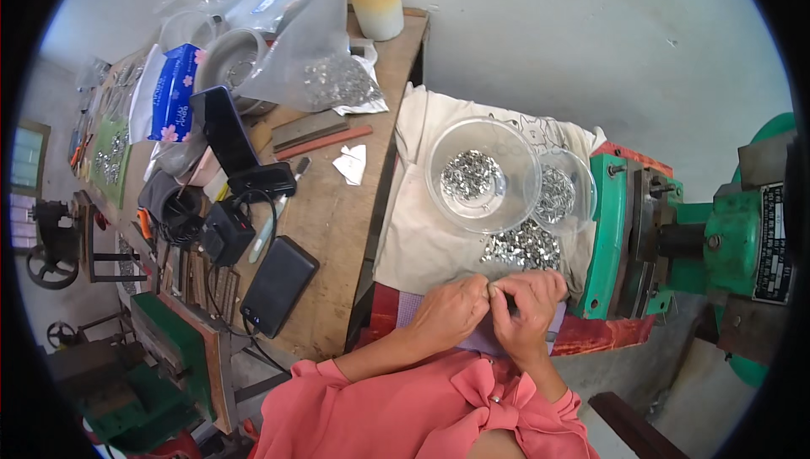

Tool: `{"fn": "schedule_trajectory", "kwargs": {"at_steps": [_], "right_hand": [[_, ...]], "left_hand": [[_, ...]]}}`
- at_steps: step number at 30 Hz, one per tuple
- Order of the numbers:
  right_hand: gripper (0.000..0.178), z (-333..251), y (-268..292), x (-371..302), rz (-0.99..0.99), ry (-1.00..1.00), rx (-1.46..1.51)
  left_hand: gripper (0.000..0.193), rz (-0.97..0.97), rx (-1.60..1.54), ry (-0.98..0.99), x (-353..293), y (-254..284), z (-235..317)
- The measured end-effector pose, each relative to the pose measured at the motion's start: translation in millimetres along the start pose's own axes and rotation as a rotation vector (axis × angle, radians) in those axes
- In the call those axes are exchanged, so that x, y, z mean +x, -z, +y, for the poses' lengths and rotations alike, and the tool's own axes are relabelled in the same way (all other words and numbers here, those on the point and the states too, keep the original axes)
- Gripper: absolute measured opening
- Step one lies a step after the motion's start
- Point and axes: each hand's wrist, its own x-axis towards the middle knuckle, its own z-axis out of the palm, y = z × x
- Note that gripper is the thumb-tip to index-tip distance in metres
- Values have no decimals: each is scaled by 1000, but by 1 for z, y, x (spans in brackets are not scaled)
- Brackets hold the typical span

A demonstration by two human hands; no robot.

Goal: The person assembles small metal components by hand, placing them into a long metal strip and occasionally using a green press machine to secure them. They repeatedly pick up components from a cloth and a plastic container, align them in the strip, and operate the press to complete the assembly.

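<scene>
Close together at the front edge of a cream cloth [405, 244], my left hand [449, 310] and my right hand [525, 305] meet at the fingertips. Both are closed in a pinch. Whatever lies between the fingers is too small or too hidden to make out. Just beyond them is a loose heap of small shiny metal pieces [525, 246]. Behind the heap stands a large clear round plastic tub [445, 140] with more metal pieces inside. A smaller clear tub [584, 199] beside it holds thin, shiny metal pieces.
A green machine press [730, 244] stands close on the right, its base [606, 235] beside the cloth. The wooden table [337, 214] on the left carries a black power bank [280, 286], a phone on a stand [226, 132], cables and plastic bags. Another green machine [139, 383] sits at lower left.
</scene>
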Motion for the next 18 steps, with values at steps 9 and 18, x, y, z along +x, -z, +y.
{"fn": "schedule_trajectory", "kwargs": {"at_steps": [9,18], "right_hand": [[15,0,2,2,17,65,-31],[13,7,7,1,-6,-36,112]], "left_hand": [[12,30,-12,8,0,-2,0],[13,304,5,70,16,55,14]]}}
